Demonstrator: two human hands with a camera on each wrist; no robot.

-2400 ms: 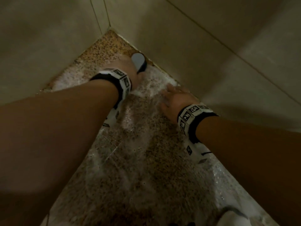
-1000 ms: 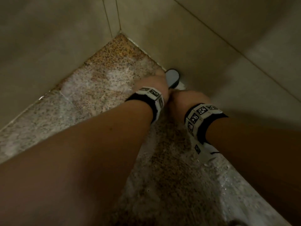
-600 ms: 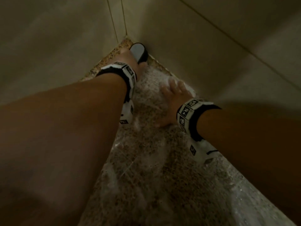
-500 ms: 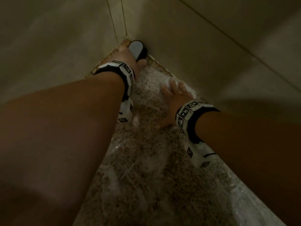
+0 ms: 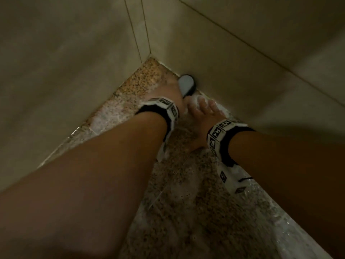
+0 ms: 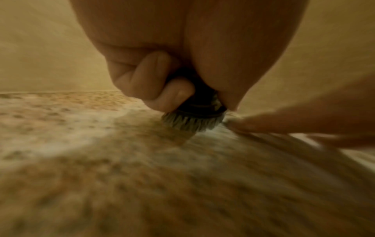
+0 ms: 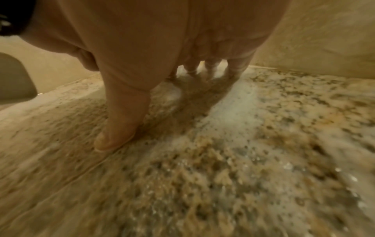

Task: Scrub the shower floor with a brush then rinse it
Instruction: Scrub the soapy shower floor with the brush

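Head view: a tiled wall (image 5: 56, 71) stands on the left, meeting a second wall (image 5: 233, 62) at a corner above the speckled stone shower floor (image 5: 186, 212). The floor is wet, with white foam (image 5: 106, 120) along the left wall base and more around the hands. The left hand (image 5: 175, 90) reaches toward the corner and grips the brush (image 5: 186, 85); a marked band (image 5: 162, 107) sits on that wrist. The brush lies close against the right wall, its pale rounded top showing past the knuckles. In the left wrist view the fingers (image 6: 154, 77) are curled tight round the dark body of the brush (image 6: 198, 104), and the grey bristles (image 6: 190, 123) are pressed down on the floor (image 6: 182, 184), splayed at their edge. Just to the right of the brush, the right hand (image 5: 201, 116) lies flat on the floor with fingers spread and straight, holding nothing; its fingertips come nearly against the bristles, though contact cannot be confirmed. A second marked band (image 5: 224, 131) is on the right wrist. In the right wrist view the thumb (image 7: 121, 115) and the fingertips (image 7: 211, 65) press into suds (image 7: 239, 104) on the floor (image 7: 263, 160). Both wrist views are blurred by motion. Water glistens along the right wall base at the lower right of the head view.
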